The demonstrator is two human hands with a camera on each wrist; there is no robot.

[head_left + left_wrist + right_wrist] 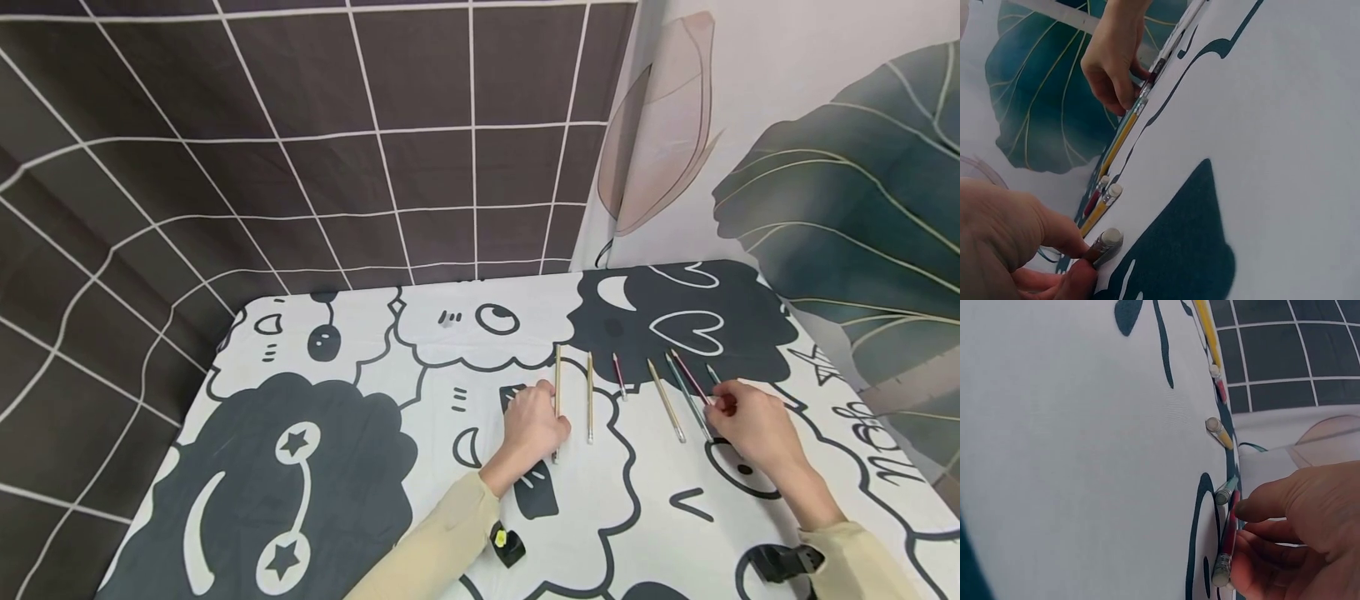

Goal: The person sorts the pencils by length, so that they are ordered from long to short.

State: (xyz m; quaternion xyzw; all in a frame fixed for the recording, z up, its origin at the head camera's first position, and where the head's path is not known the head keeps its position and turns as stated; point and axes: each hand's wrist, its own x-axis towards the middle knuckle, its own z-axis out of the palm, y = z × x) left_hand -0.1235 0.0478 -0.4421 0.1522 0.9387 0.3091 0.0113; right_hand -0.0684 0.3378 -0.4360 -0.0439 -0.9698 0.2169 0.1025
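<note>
My left hand [532, 423] pinches a yellow pencil [557, 371] lying lengthwise on the cloth; its white eraser end [1110, 237] sticks out between thumb and fingers in the left wrist view. Over on the right, my right hand [759, 429] has thumb and fingertips around a red pencil [1229, 534] with an eraser end. Close to that hand lie a green pencil [686, 392] and another short green one [712, 374], partly hidden by the fingers. Between the hands are two yellow pencils [590, 400] [664, 400] and a short red pencil [618, 375].
A black and white cartoon cloth [322, 442] covers the table. Behind it hangs a dark curtain with white grid lines [420, 167]. A leaf-patterned curtain [847, 200] hangs at the right. Black wrist cameras [507, 546] are strapped on both sleeves.
</note>
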